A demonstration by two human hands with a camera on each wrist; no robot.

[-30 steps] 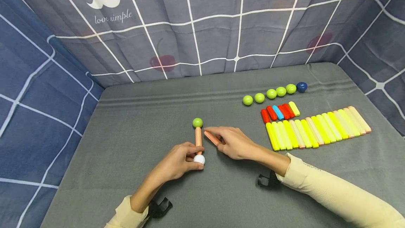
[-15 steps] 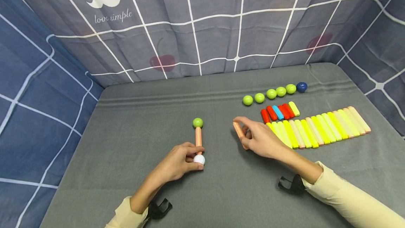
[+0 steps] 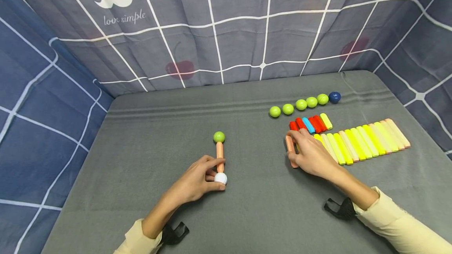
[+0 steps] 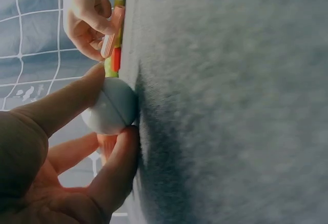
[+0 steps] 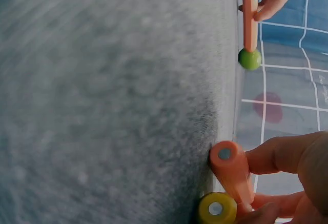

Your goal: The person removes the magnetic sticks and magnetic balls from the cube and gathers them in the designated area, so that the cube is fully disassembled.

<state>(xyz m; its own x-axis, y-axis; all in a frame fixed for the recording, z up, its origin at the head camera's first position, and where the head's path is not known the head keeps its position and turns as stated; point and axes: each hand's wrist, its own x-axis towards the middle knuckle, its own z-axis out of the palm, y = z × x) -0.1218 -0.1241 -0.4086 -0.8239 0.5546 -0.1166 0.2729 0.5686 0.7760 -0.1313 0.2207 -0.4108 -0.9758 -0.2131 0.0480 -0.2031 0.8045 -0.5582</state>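
Note:
My left hand (image 3: 195,179) pinches a white ball (image 3: 220,178) between thumb and fingers on the grey cloth. From that ball an orange magnetic stick (image 3: 219,148) runs away to a green ball (image 3: 219,136), end to end, with my forefinger across its near part. My right hand (image 3: 314,154) pinches a second orange magnetic stick (image 3: 290,150) by its two ends. It lies at the left end of the row of long sticks (image 3: 358,146). In the right wrist view its end shows a grey metal disc, close beside a yellow stick (image 5: 216,208).
Behind the long row lie short sticks (image 3: 308,124) in red, blue and yellow. Farther back, several green balls (image 3: 301,104) and a dark blue ball (image 3: 334,97) form a line. Checked curtains (image 3: 240,42) enclose the back and sides of the table.
My right hand has carried its orange magnetic stick rightward, from beside the joined stick to the left end of the long row. The left hand has kept its hold on the white ball.

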